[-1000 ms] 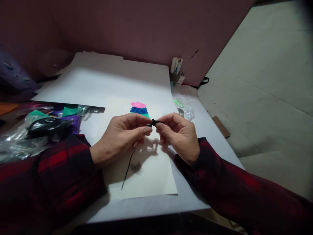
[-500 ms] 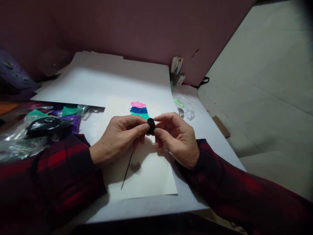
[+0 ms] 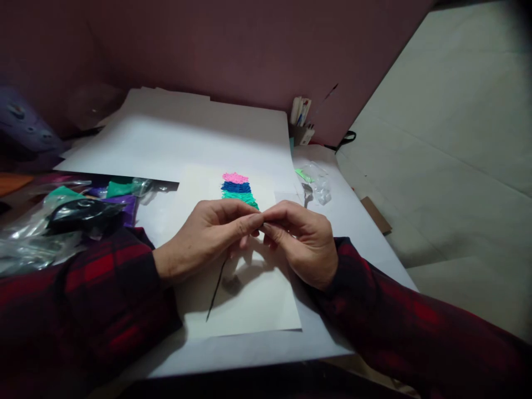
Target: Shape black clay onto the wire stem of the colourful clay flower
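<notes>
My left hand point(image 3: 211, 235) and my right hand point(image 3: 301, 238) meet fingertip to fingertip over a cream sheet point(image 3: 266, 310). Both are closed in a pinch, and only a dark speck shows between the fingertips; the black piece is otherwise hidden. Just beyond my fingers, textured bands of pink point(image 3: 235, 178), dark blue point(image 3: 236, 187) and teal point(image 3: 241, 198) lie on the sheet. A thin dark line or strand point(image 3: 215, 293) runs down the sheet below my left hand.
Large white sheets point(image 3: 187, 133) cover the back of the table. Clear bags with black, green and purple material point(image 3: 87, 213) lie at left. A holder with pens point(image 3: 301, 133) stands at the back, with crumpled clear plastic point(image 3: 320, 185) nearer.
My fingertips have come together over the black piece, which was in plain view between them before. The right fingers are more curled in now.
</notes>
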The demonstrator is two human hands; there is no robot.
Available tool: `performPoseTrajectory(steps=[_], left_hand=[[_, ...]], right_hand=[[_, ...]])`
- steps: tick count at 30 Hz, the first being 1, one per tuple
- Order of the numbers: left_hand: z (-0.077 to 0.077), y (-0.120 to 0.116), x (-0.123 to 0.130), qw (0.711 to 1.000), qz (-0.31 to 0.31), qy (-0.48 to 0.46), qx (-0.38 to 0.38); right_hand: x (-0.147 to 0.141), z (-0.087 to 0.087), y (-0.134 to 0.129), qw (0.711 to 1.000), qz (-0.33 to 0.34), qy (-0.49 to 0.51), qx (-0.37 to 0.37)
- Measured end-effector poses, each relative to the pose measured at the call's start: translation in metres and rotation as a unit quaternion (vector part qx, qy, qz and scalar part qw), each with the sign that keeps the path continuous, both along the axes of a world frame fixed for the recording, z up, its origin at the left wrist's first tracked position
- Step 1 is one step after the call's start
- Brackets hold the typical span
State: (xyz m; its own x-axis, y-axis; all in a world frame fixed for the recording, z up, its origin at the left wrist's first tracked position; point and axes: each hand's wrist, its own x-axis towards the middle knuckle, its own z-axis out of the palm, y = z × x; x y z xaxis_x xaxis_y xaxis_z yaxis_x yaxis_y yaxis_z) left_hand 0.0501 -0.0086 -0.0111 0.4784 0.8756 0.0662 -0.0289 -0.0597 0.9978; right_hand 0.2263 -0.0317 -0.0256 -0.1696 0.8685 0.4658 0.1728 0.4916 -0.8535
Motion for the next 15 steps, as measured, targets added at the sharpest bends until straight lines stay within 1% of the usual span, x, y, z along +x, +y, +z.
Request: performPoseTrajectory(steps=[5,10,15], left_hand=[[-0.0003,0.0001,0.0007,0.999,0.03,-0.038,-0.006],[0.0008,-0.0008,0.0021,0.997,0.051,-0.061,0.011],[0.001,-0.0015,0.0021,0.998,0.054,-0.04,0.007]], right_hand=[[0.0006,0.0016,0.0017,1.0,-0.025,-0.004,-0.005],[0.0006,0.0022,0.0027,1.0,0.016,0.017,-0.018],[0.0,0.0044,0.0005,1.0,0.011,0.014,-0.02]])
